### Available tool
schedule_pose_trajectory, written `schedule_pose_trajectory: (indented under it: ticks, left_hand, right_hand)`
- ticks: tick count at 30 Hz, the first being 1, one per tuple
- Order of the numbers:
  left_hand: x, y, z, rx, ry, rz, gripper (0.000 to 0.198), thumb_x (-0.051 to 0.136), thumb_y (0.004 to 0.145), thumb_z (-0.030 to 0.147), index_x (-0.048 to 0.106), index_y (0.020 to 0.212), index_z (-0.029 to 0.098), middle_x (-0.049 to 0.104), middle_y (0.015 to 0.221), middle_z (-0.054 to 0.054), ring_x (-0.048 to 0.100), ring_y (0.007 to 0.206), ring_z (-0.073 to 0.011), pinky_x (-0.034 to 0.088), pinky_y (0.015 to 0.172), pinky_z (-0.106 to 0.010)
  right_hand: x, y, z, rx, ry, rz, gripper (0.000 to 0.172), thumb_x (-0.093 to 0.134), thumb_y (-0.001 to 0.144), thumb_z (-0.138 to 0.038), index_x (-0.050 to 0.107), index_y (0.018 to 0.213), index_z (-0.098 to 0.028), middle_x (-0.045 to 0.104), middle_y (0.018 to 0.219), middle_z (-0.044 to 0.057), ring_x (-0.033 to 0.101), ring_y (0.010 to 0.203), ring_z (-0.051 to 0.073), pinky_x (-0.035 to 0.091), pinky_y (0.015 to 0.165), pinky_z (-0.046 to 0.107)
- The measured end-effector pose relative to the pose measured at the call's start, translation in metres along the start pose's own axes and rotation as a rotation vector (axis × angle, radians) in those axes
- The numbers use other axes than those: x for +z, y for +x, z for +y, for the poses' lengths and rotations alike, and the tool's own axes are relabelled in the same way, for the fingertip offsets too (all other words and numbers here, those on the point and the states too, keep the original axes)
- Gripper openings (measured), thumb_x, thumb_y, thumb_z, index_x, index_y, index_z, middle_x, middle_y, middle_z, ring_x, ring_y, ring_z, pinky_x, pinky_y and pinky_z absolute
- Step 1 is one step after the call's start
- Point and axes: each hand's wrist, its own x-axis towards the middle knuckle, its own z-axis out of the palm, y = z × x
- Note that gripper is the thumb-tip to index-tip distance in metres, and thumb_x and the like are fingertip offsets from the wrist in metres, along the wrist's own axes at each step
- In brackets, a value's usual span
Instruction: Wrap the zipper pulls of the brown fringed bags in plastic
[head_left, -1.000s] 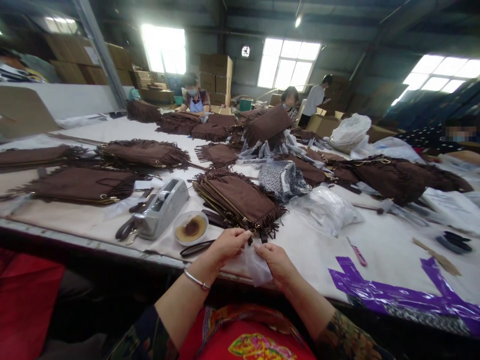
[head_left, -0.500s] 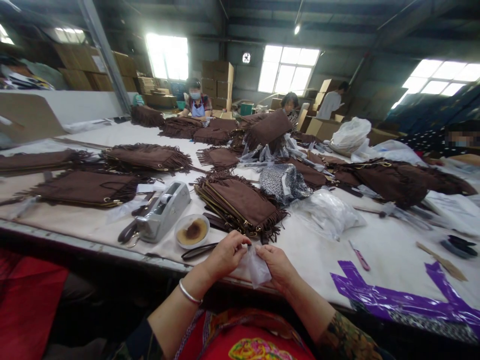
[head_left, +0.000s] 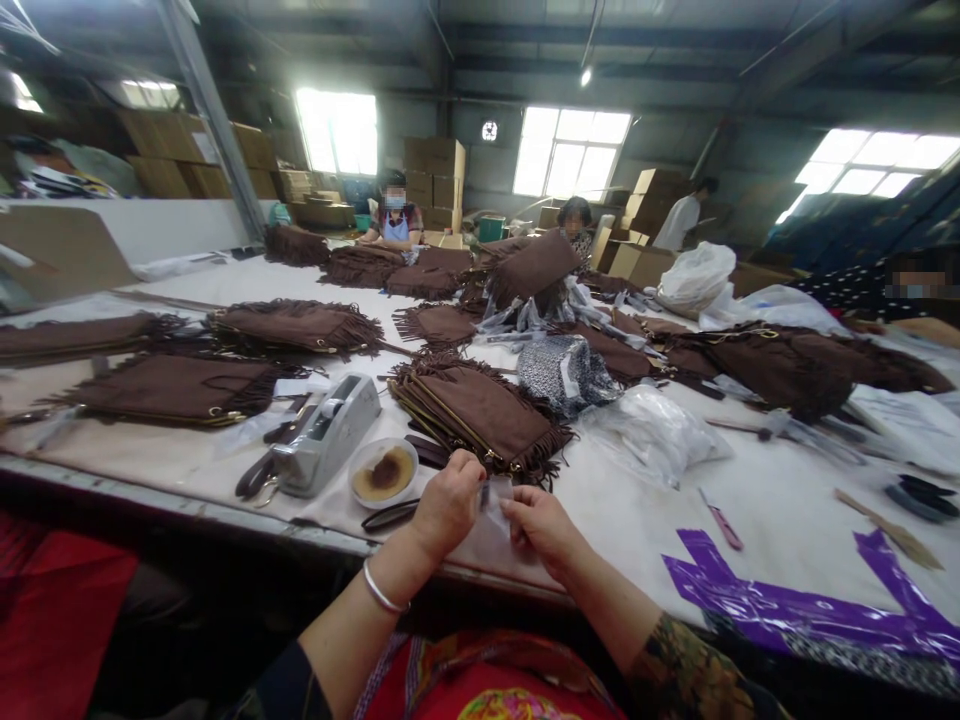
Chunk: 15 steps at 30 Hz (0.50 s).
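My left hand (head_left: 452,502) is closed, its fingers at the mouth of a small clear plastic bag (head_left: 493,530). A small dark piece (head_left: 486,494) shows at its fingertips, against or inside the film; I cannot tell which. My right hand (head_left: 546,528) pinches the other side of the bag. Just beyond both hands lies a stack of brown fringed pouches (head_left: 480,405) with gold zippers. Left of my left hand, a dark brown strap (head_left: 386,516) passes out of sight behind it. A white bowl (head_left: 360,495) with tan and dark brown contents stands nearby.
A grey tape dispenser (head_left: 328,435) stands left of the bowl. More brown fringed pouches (head_left: 180,382) cover the table. A bundle of clear plastic (head_left: 652,435), a pink-handled cutter (head_left: 725,528) and purple tape (head_left: 810,605) are on the right. Co-workers (head_left: 394,220) sit across.
My left fingers have closed in over the bag's mouth, and the bag has turned a little upward. My right hand keeps its pinch. The view has tilted slightly up.
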Motion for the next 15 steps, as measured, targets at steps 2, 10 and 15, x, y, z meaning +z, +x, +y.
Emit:
schedule_pose_trajectory:
  ticks: [2, 10, 15]
  left_hand:
    - [-0.005, 0.006, 0.000, -0.001, 0.056, 0.009, 0.018, 0.040, 0.088, 0.010, 0.055, 0.091, 0.020, 0.052, 0.103, -0.008, 0.055, 0.089, -0.0179, 0.046, 0.080, -0.028]
    - [-0.023, 0.039, 0.002, 0.007, 0.173, -0.028, 0.017, 0.044, 0.087, 0.010, 0.058, 0.085, 0.020, 0.052, 0.101, -0.007, 0.055, 0.083, -0.0172, 0.045, 0.073, -0.027]
    - [-0.024, 0.040, 0.003, 0.017, 0.199, -0.055, 0.018, 0.043, 0.088, 0.011, 0.059, 0.085, 0.020, 0.053, 0.101, -0.007, 0.056, 0.084, -0.0172, 0.045, 0.074, -0.027]
  right_hand:
    - [0.005, 0.004, -0.002, -0.014, 0.000, -0.027, 0.031, 0.066, 0.069, -0.042, 0.062, 0.084, -0.015, 0.053, 0.045, -0.006, 0.043, 0.038, 0.008, 0.030, 0.040, 0.020]
    - [0.023, 0.018, -0.007, -0.004, 0.135, -0.049, 0.031, 0.066, 0.070, -0.046, 0.057, 0.075, -0.017, 0.060, 0.063, -0.002, 0.044, 0.039, 0.006, 0.028, 0.036, 0.019]
    - [0.026, 0.018, -0.010, -0.019, 0.154, -0.025, 0.028, 0.066, 0.070, -0.044, 0.055, 0.070, -0.017, 0.056, 0.052, -0.004, 0.040, 0.035, 0.006, 0.025, 0.034, 0.019]
